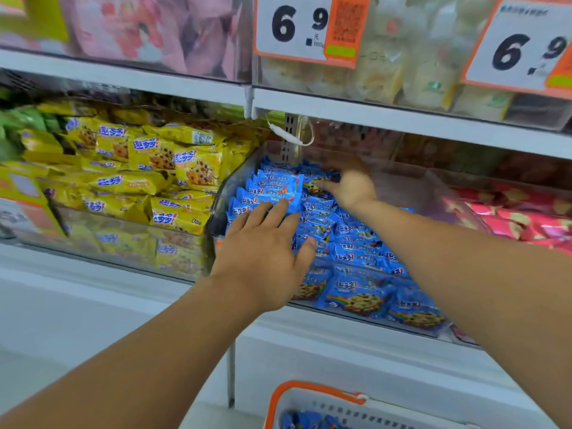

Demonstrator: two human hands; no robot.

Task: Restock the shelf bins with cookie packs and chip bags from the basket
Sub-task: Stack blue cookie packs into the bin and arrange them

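A clear shelf bin (418, 328) in the middle holds several blue cookie packs (356, 252), some stacked upright at its left. My left hand (263, 258) lies flat with straight fingers on the upright blue stack. My right hand (349, 185) reaches deeper into the bin, blurred, its fingers touching a blue pack near the back; whether it grips that pack is unclear. At the bottom edge stands the white basket (346, 410) with an orange handle, and more blue packs (309, 421) lie inside it.
The bin to the left is full of yellow cookie packs (148, 181). Red packs (526, 218) fill the bin on the right. A shelf above carries clear bins with price tags (297, 26). A white cable (291, 136) hangs below that shelf's edge.
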